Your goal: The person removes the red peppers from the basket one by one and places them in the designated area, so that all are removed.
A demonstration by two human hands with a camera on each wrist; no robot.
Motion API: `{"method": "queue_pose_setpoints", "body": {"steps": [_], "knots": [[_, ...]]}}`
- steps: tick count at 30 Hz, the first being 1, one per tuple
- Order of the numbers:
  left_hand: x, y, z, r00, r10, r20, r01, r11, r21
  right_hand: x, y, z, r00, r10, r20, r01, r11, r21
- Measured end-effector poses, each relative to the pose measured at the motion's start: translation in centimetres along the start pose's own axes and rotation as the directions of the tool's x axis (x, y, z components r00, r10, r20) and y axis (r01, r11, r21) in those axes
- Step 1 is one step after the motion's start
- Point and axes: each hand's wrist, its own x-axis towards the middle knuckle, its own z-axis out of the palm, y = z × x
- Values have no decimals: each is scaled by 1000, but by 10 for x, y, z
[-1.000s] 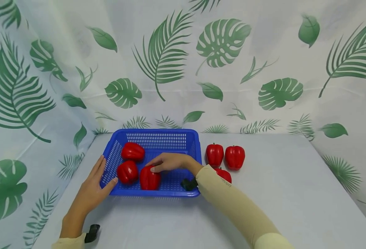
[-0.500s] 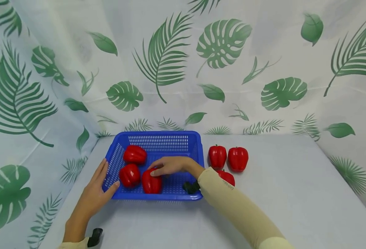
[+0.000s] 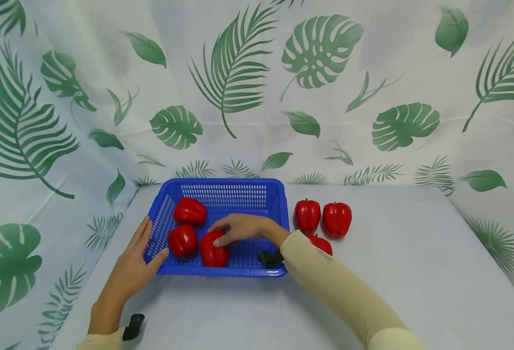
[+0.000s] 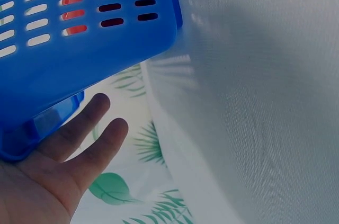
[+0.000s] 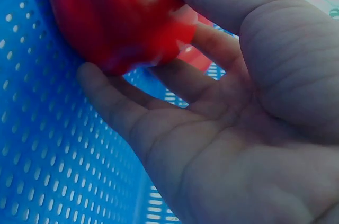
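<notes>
The nearer right hand (image 3: 247,226) pinches a pepper (image 3: 213,253) lying from it toward the left rim of the basket (image 3: 158,198), where the left hand (image 3: 130,268) is spread.

Basket (image 3: 221,272) on the counter (image 3: 414,272), three peppers (image 3: 182,241) inside it, three other peppers (image 3: 337,219) on the counter to its right, cloth (image 3: 257,141) behind

White leaf-print cloth (image 3: 248,131) behind pale table (image 3: 397,262)
</notes>
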Motion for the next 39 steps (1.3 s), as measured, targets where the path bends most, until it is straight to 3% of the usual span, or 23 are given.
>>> {"method": "queue_pose_setpoints", "body": {"steps": [6, 11, 27, 39], "knots": [[1, -2, -1, 1000, -2, -2, 2, 1000, -1, 0, -3, -2, 1000, 10, -15, -10, 1000, 16], [0, -4, -3, 1000, 16, -25, -16, 1000, -18, 1, -5, -7, 997, 6, -72, -4, 1000, 27], [2, -3, -3, 999, 25, -27, -25, 999, -24, -9, -13, -21, 978, 38, -207, 27, 953, 302], [-1, -4, 0, 1000, 22, 5, -22, 999, -25, -34, -19, -25, 956, 22, -292, 62, 959, 275]]}}
